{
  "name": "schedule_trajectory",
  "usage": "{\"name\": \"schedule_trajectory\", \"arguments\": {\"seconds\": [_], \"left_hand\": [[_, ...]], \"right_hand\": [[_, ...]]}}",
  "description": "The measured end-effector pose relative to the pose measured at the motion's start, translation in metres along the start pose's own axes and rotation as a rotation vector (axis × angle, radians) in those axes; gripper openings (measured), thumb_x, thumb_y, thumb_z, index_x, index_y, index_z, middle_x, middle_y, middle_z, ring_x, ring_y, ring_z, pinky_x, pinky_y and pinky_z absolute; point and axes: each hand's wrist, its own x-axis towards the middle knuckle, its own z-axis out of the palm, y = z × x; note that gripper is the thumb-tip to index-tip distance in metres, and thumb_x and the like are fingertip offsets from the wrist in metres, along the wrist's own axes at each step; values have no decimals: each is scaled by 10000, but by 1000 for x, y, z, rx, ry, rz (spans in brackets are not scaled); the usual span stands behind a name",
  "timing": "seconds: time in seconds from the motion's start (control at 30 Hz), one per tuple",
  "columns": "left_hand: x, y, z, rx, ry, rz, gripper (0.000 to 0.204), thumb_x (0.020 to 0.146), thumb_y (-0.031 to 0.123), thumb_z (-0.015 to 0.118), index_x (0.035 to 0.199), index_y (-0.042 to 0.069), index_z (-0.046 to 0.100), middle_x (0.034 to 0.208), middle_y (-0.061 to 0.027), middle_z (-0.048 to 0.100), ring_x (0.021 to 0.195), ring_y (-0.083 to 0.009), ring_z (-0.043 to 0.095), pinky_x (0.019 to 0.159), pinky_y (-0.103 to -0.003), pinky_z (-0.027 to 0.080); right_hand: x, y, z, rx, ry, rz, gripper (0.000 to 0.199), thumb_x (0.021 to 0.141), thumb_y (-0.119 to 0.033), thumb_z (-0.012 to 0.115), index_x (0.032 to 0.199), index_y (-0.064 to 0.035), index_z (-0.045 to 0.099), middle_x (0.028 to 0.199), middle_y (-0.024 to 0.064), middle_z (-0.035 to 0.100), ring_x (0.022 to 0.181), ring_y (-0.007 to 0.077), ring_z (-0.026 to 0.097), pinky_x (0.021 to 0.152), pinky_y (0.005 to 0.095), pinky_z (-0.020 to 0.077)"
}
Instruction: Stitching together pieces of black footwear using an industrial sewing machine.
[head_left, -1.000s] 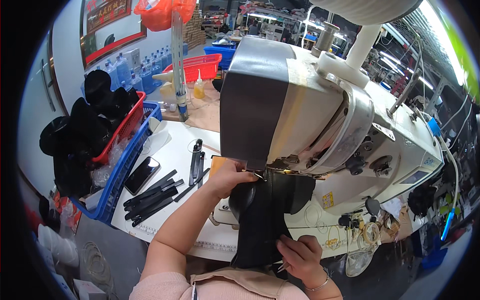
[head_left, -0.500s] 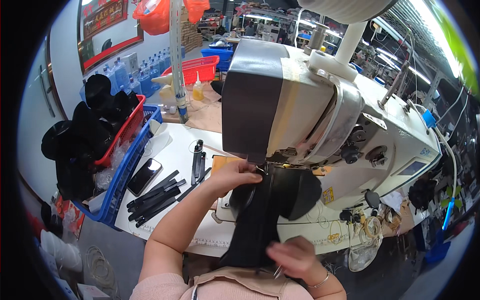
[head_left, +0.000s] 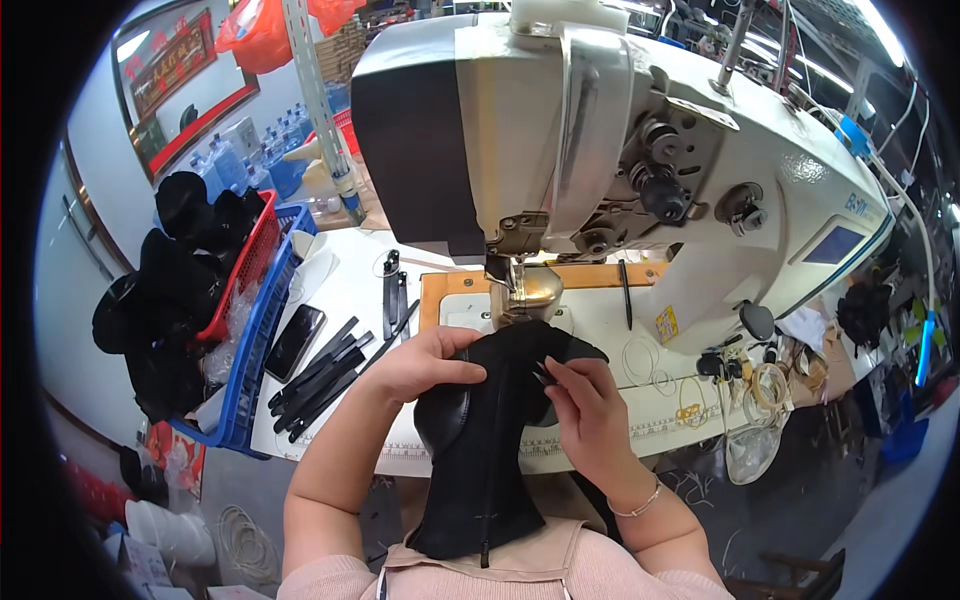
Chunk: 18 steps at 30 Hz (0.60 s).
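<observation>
Workpiece [head_left: 462, 490] lengthwise, machine [head_left: 690, 75] to apron [head_left: 555, 550]

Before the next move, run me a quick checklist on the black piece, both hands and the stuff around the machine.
1. Left hand on the black piece: ok, gripping its upper left, thumb on top.
2. Right hand clear of the metal post: ok, a gap shows.
3. Pointed tool in the right hand: type cannot tell; only its tip shows.
4. Thread cut between piece and sewing machine: cannot tell, too fine to see.
5. Black strips and phone away from the piece: ok, both lie to its left.
</observation>
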Motion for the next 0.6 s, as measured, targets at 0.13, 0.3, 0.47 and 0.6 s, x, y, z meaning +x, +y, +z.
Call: {"name": "schedule_trajectory", "arguments": {"seconds": [0.13,0.3,0.47,0.6], "left_hand": [[-8,3,5,7,-4,3,318,813,17,616,1121,-46,571,983,-45,656,864,-87,605,803,-225,485],[-17,3,8,54,12,16,303,819,26,625,1111,-39,573,972,-40,656,853,-82,605,789,-220,488],[-19,3,8,36,16,39,303,820,23,628,1111,-37,572,968,-39,655,851,-82,606,789,-222,489],[-17,0,7,16,16,28,306,819,21,629,1113,-40,569,974,-40,653,863,-81,603,796,-223,488]], "right_hand": [[9,-5,11,-47,61,-50,222,793,-26,681,1009,-46,636,896,100,575,665,260,604,551,328,492],[16,-13,20,-108,82,-137,167,793,-100,691,932,-46,616,865,67,571,683,260,605,542,335,498],[20,-11,15,-80,48,-94,148,793,-109,692,907,-54,615,835,58,577,673,257,608,540,334,499],[17,-17,18,-80,129,-83,125,799,-105,686,897,-62,621,823,59,583,676,260,614,545,336,500]]}}
